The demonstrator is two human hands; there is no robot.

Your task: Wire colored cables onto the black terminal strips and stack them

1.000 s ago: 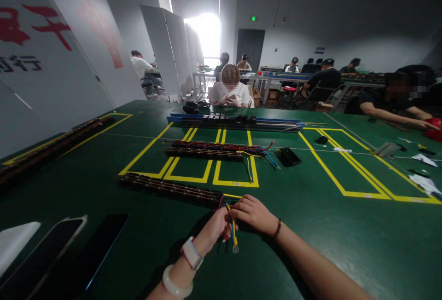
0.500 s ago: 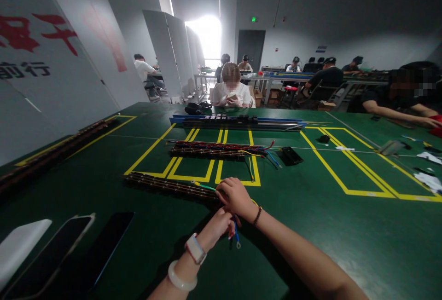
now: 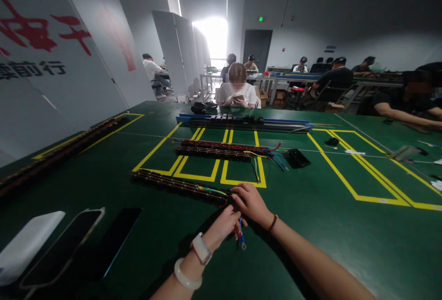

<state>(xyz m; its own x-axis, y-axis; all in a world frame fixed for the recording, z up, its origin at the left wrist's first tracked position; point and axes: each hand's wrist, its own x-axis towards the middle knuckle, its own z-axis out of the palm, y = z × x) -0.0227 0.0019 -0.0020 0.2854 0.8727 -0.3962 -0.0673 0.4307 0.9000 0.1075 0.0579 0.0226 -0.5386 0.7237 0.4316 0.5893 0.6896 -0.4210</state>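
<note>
Dim overall — window (image 3: 217,35) blown white — edges stretched.

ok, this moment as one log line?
left hand: holding blue wire | right hand: at end of black strip | yellow-green wire: along strip

Green tabletop (image 3: 311,208) looks smooth, faintly glossy. Near strip (image 3: 172,184): dark plastic look, coppery metal lines. Near-left dark phone (image 3: 119,240) appears glossy, glass-like. Far rail (image 3: 293,129) shows metallic sheen. Ring terminal (image 3: 243,246), near: bright metal.
</note>
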